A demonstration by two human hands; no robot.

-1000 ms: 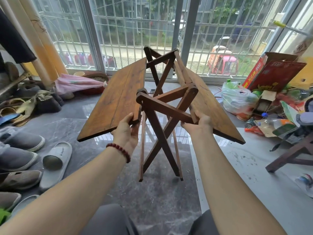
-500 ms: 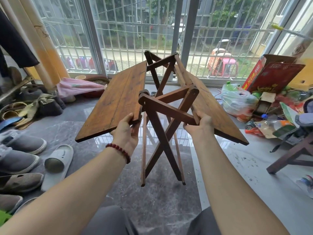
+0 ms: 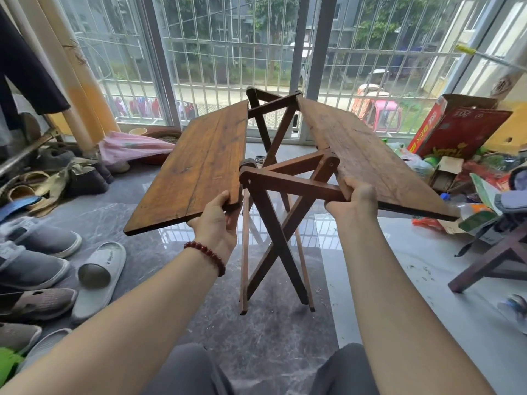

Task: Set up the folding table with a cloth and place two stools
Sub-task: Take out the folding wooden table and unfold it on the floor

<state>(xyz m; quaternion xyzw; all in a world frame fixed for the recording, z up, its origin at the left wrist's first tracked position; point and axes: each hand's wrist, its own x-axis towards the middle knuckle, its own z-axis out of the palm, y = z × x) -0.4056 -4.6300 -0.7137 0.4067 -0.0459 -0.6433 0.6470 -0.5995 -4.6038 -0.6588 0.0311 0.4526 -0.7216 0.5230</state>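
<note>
I hold the dark brown wooden folding table half opened in front of me, between my knees and the barred window. My left hand is clamped on the near inner corner of the left leaf, a worn brown plank, with my thumb on top and my fingers curled beneath. My right hand is clamped on the near inner corner of the right leaf, just where the end of a cross rail meets it. Whether my fingers catch the rail too, I cannot tell.

What matters is how the leaves lie from my grips. Each runs its long axis away from me toward the window, and each spreads outward from its hand, one to the left and one to the right. A wide gap stands between their inner edges, and the crossed legs show through it, reaching down to the grey marble floor.

I judge the next move is to bring those inner edges together and level. Each hand is on its own leaf, so neither is nearer to the work. Both grip only the near ends, so the weight hangs well ahead of me.

A bundled pink cloth lies by the window to my left. A dark wooden stool stands partly in view to my right, well apart from the table.
</note>
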